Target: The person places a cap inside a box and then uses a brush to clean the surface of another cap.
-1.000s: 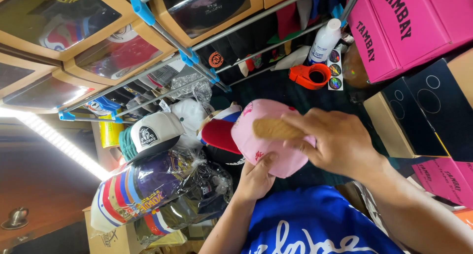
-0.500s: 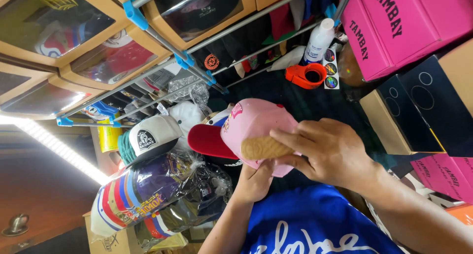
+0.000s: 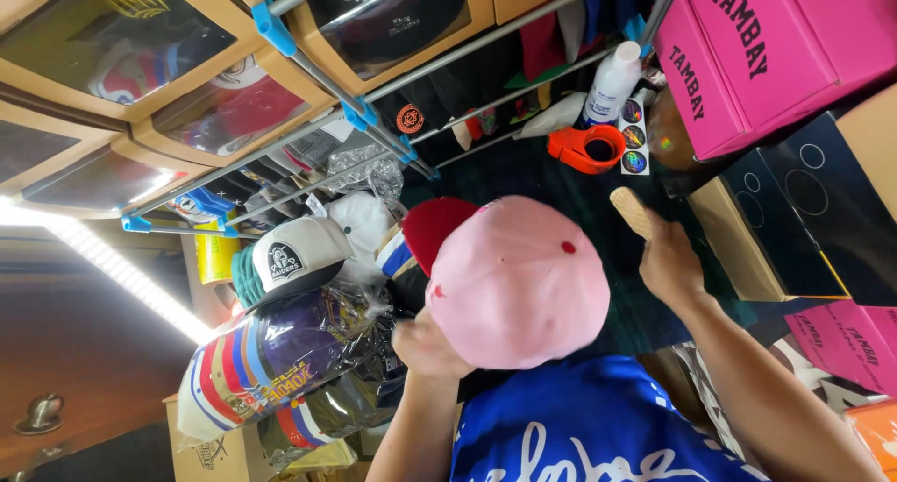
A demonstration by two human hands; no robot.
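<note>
Light, soft-crowned pink cap [image 3: 519,281] pinched at edge by left hand [image 3: 425,344]; right hand [image 3: 668,262] closed on brush [image 3: 632,211].

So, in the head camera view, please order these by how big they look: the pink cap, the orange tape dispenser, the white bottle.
1. pink cap, clearly largest, though it is closest to the camera.
2. and 3. orange tape dispenser and white bottle look alike; no ranking.
</note>
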